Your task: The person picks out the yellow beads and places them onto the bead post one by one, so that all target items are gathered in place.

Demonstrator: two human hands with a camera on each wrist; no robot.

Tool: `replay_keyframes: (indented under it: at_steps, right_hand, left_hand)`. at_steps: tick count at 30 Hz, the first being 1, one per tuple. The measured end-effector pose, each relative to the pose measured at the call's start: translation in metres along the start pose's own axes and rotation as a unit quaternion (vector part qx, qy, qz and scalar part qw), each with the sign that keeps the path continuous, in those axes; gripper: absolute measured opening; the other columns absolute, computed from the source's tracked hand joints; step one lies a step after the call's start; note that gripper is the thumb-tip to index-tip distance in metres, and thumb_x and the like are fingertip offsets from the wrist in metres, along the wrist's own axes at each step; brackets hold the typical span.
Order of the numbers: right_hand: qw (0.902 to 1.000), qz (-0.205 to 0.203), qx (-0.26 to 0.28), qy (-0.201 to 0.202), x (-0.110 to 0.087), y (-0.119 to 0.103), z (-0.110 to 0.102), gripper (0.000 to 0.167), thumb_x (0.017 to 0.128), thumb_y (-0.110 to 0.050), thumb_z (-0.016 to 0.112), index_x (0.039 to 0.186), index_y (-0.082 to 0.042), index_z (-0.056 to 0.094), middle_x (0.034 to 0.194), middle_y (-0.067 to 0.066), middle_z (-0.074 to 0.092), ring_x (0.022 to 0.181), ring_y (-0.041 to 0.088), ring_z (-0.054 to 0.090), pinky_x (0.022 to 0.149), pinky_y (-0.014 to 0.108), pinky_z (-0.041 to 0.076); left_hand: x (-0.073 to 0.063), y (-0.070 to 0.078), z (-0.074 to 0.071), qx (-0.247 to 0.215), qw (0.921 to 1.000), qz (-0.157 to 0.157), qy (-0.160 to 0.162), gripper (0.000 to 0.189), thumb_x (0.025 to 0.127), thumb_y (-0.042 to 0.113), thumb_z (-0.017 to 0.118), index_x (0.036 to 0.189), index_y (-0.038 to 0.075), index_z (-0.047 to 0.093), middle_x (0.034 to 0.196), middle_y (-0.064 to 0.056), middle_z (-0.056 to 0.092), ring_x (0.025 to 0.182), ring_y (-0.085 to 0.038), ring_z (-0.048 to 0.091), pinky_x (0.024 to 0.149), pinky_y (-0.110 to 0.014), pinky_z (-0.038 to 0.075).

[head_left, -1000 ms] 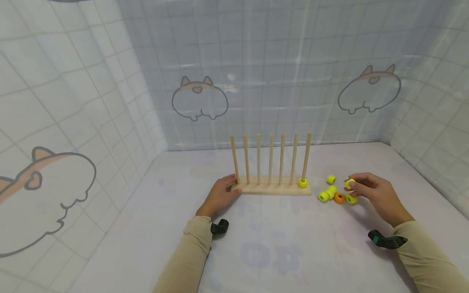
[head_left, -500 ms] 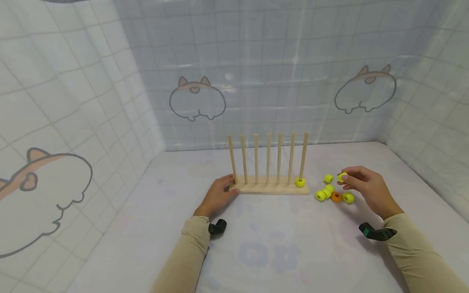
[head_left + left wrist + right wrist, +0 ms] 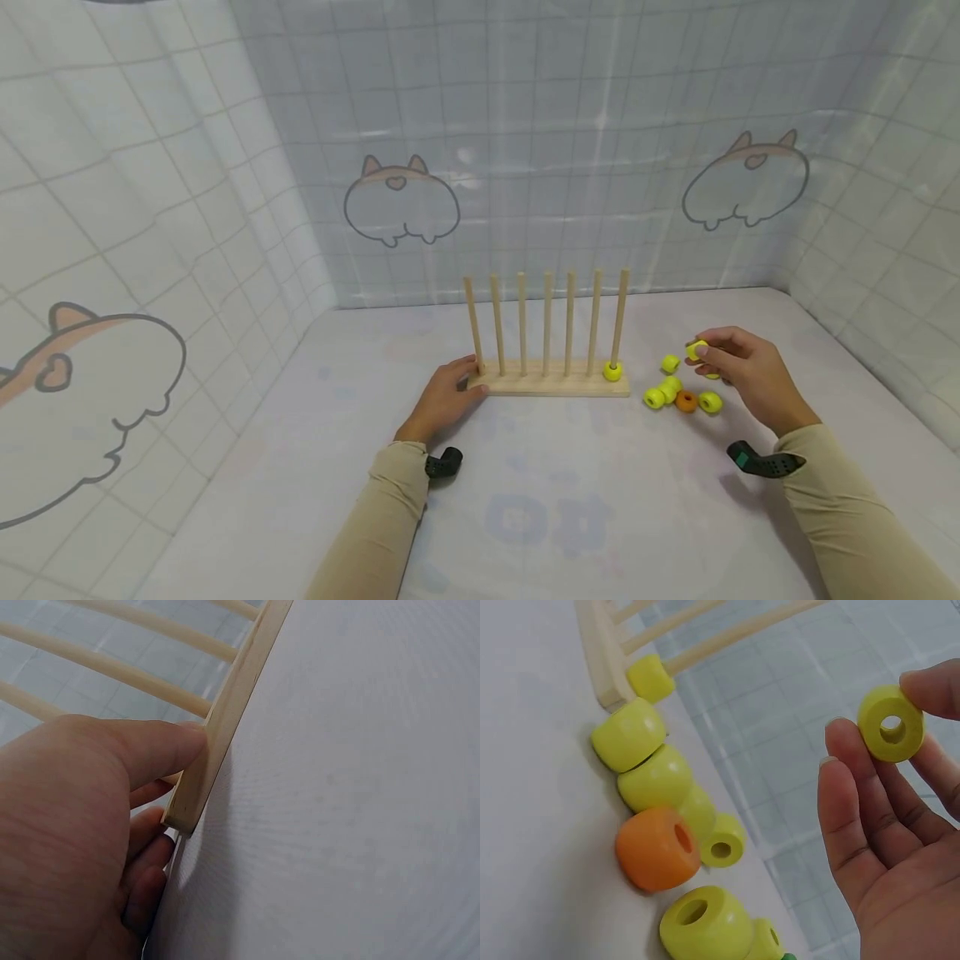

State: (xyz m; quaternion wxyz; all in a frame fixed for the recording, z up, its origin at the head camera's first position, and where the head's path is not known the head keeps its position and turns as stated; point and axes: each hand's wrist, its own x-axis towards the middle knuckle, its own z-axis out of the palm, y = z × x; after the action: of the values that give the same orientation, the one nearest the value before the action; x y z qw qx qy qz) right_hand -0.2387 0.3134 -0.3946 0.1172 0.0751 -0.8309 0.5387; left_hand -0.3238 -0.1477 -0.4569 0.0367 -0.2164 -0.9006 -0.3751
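A wooden peg rack [image 3: 555,387] with several upright dowels stands on the table. My left hand [image 3: 442,403] grips the left end of its base, the thumb on the front edge and the other fingers behind, as the left wrist view shows. One yellow bead [image 3: 612,373] sits at the foot of the rightmost dowel. My right hand [image 3: 757,383] pinches another yellow bead [image 3: 877,746] between thumb and fingertips, raised above the table, its hole facing the right wrist camera. Below that hand lie an orange bead [image 3: 649,851] and several loose yellow beads [image 3: 705,934].
The white table [image 3: 540,475] meets a tile-patterned back curtain [image 3: 570,167] just behind the rack. Similar curtains close in the left and right sides. A bit of something green [image 3: 789,956] shows at the bottom edge of the right wrist view.
My right hand has risen and moved away from the loose beads, toward the back and slightly left, with the yellow bead pinched throughout. The left hand keeps its grip on the rack.
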Motion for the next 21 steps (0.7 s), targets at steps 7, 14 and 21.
replay_keyframes:
  at_steps: [7, 14, 21]
  right_hand:
    - [0.9993, 0.015, 0.033, -0.006, 0.0046, -0.0032, 0.0023, 0.039, 0.101, -0.027, 0.062, 0.127, 0.002, 0.058, 0.111, -0.002, 0.07, 0.095, 0.02, 0.07, 0.081, 0.03, 0.058]
    - [0.9986, 0.019, 0.041, -0.027, 0.0067, -0.0045, 0.0031, 0.04, 0.101, -0.028, 0.062, 0.128, 0.001, 0.057, 0.116, -0.002, 0.067, 0.097, 0.017, 0.069, 0.084, 0.028, 0.057]
    - [0.9992, 0.02, 0.023, -0.027, 0.0106, -0.0094, 0.0063, 0.038, 0.102, -0.031, 0.06, 0.127, -0.002, 0.056, 0.121, 0.002, 0.065, 0.103, 0.023, 0.068, 0.086, 0.028, 0.056]
  left_hand:
    - [-0.0001, 0.0003, 0.0004, -0.003, 1.0, 0.003, 0.001, 0.054, 0.095, 0.025, 0.069, 0.142, 0.003, 0.056, 0.151, -0.013, 0.048, 0.142, -0.035, 0.038, 0.118, -0.049, 0.028]
    - [0.0013, -0.0014, 0.0011, -0.002, 1.0, 0.005, -0.001, 0.054, 0.095, 0.025, 0.069, 0.142, 0.002, 0.056, 0.151, -0.013, 0.047, 0.143, -0.034, 0.037, 0.118, -0.048, 0.028]
    - [0.0005, -0.0007, 0.0005, -0.006, 0.9999, 0.009, 0.003, 0.052, 0.095, 0.024, 0.069, 0.141, 0.002, 0.057, 0.15, -0.014, 0.048, 0.142, -0.035, 0.038, 0.117, -0.049, 0.029]
